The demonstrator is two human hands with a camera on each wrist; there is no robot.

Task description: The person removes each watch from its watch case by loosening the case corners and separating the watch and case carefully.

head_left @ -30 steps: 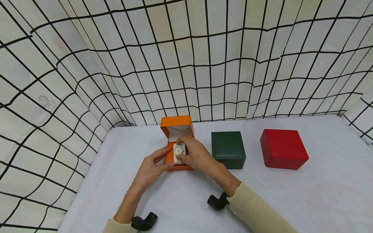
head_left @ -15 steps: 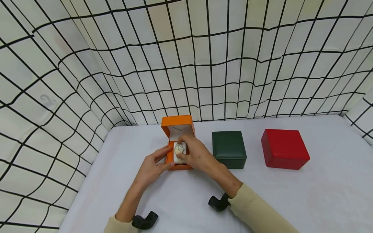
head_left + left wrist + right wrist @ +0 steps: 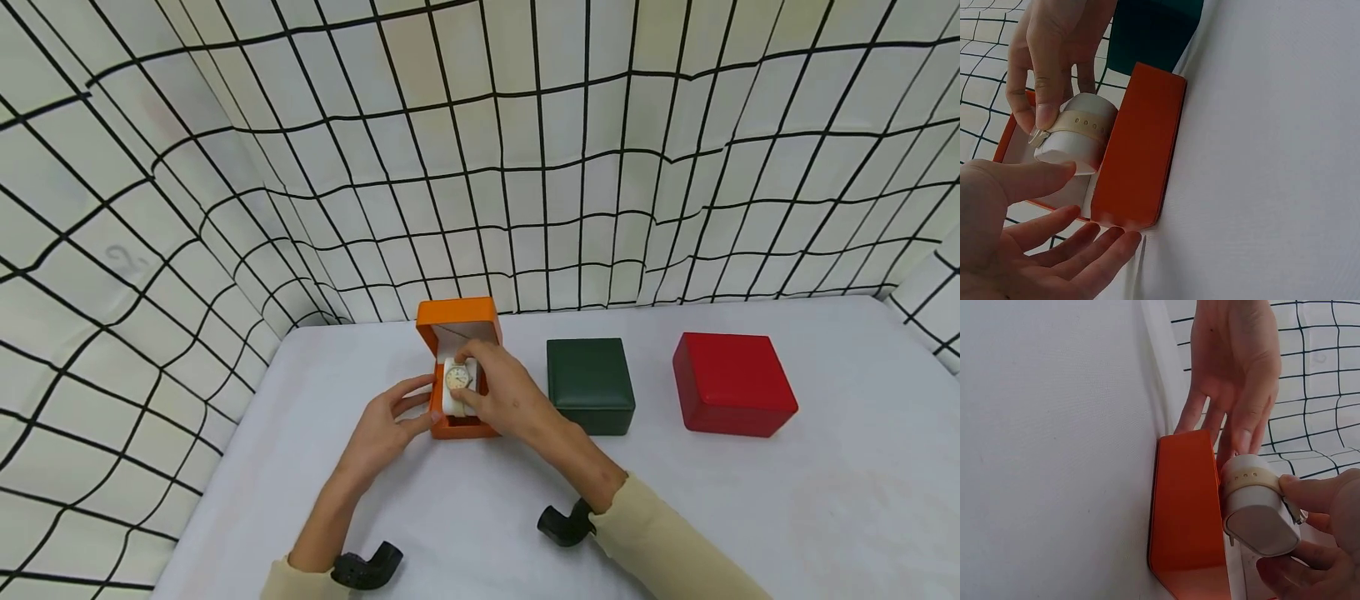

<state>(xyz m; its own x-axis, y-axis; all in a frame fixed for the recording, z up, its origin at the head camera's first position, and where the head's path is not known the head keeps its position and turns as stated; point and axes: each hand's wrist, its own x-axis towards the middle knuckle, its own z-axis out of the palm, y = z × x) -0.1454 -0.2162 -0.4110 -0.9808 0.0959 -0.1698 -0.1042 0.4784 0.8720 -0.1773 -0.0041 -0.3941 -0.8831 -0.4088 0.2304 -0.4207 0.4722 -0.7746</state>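
Observation:
A wristwatch [image 3: 457, 377] with a cream strap is wrapped round a white cushion [image 3: 1069, 153]. My right hand [image 3: 504, 390] pinches the watch between thumb and fingers, the cushion partly raised out of the orange watch box [image 3: 456, 312]. The box stands with its lid up and a pale lining inside. At its left side is my left hand [image 3: 378, 433], with fingers extended and fingertips at the box wall. In the left wrist view the strap's holes face the camera, and the left thumb lies close beside the cushion.
To the right of the orange box are a closed green box [image 3: 589, 379] and a closed red box [image 3: 731, 379]. All stand on a white-covered table [image 3: 840, 500]. Black netting [image 3: 570, 167] over white sheeting rises behind the table and along its left.
The watch and cushion have come up out of the orange box and shifted slightly left with my right hand. My left hand has moved slightly left.

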